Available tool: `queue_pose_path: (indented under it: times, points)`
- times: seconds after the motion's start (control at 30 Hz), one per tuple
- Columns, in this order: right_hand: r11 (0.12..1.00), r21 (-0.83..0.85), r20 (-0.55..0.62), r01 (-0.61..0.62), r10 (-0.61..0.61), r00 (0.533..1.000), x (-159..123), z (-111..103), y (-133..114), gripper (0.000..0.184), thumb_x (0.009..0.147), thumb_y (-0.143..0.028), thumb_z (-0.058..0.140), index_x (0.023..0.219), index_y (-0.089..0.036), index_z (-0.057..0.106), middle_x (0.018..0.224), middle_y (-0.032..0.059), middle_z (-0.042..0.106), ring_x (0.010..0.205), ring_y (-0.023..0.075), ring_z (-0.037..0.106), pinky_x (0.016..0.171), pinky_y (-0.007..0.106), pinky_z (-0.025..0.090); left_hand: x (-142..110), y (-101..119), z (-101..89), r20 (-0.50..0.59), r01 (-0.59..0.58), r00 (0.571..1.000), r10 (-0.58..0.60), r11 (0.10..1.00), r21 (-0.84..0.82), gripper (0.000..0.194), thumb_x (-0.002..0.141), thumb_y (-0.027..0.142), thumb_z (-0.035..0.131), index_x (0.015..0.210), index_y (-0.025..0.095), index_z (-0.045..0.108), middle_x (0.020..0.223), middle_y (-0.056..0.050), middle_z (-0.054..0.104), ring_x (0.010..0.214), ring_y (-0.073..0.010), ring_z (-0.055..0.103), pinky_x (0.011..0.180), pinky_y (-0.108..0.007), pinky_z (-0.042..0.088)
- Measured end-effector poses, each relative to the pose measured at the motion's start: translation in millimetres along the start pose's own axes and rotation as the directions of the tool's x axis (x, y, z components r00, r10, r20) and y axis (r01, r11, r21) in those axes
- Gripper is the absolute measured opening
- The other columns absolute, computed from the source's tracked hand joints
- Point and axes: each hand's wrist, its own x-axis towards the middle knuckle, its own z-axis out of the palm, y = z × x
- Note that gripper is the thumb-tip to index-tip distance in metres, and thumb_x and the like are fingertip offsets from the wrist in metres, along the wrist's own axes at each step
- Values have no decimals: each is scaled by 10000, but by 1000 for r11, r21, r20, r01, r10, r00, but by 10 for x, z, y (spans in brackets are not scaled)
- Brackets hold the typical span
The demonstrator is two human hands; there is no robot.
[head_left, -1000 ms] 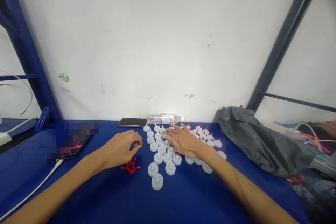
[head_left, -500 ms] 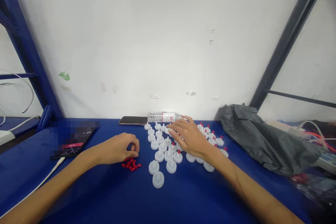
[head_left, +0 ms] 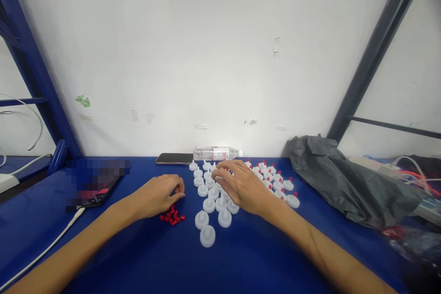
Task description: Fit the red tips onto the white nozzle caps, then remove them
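Note:
Small red caps (head_left: 173, 217) lie in a loose pile on the blue tabletop. Just above them is my left hand (head_left: 160, 195), its fingers curled and thumb drawn in toward them; whatever is between the tips is hidden. White round lids with a pointed spout (head_left: 207, 236) stand spout-up in a cluster at the middle. My right hand (head_left: 243, 186) reaches over this cluster, fingers bent and apart, covering some lids; I see nothing held in it. On its far side stand several white lids with red tips (head_left: 288, 185).
Against the wall lie a clear plastic bottle (head_left: 217, 153) and a phone (head_left: 174, 159). At left rests a larger dark phone (head_left: 103, 190) with a white cable (head_left: 51, 242). A dark grey plastic bag (head_left: 347, 183) spreads at right. Metal frame posts (head_left: 370, 50) slant at both sides.
My right hand has shifted left and nearer, uncovering the bottle's cap and more red-tipped lids. My left hand has risen slightly from the red caps.

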Motion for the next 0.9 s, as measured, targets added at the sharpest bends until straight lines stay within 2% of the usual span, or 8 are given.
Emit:
queue_pose_path:
  times: [0.1,0.2,0.33,0.5,0.73,0.9]
  points:
    - [998,59,14,1,-2,1000,-12,25,-12,214,985,-169,460,1192,-182,513,1149,99,642,1090,228,576,965,433,437,-1,106,-66,-57,-1,998,0,1000,-17,245,914,403,484,931,229,656,830,-10,691,756,-199,602,703,-299,402]
    - [991,133,-5,1,-1,1000,-26,69,-35,293,965,-181,502,1257,-185,473,1185,110,632,1083,230,571,962,432,440,-11,250,-130,-168,-11,986,-13,990,-140,289,918,425,487,987,217,674,780,-1,683,619,-158,544,615,-276,397]
    - [990,140,-1,33,-34,999,-21,92,-95,272,961,-202,520,1231,-183,492,1089,90,654,1012,218,580,934,409,445,-36,393,-126,-293,-85,956,-23,933,-350,327,907,451,520,1026,211,707,916,-23,702,582,-122,493,516,-245,358]
    - [993,101,-9,59,-59,998,-6,82,-164,278,963,-237,527,1230,-171,484,1047,76,659,960,223,572,924,419,435,-54,456,2,-243,-52,966,-84,860,-507,323,859,498,600,956,213,720,772,21,685,463,-75,311,459,-238,268]
    - [994,106,-12,28,-27,1000,-18,91,-152,262,966,-216,502,1222,-166,481,1056,90,653,946,226,573,905,414,441,-47,492,70,-258,-68,960,-106,809,-584,291,837,497,641,907,226,721,855,5,727,504,-81,379,484,-234,294]
    - [996,85,0,32,-32,999,-21,86,-133,269,959,-230,520,1219,-164,503,997,80,668,912,224,574,895,414,449,-54,471,77,-277,-64,954,-113,826,-560,291,821,499,659,906,231,729,823,1,732,499,-92,386,486,-245,303]
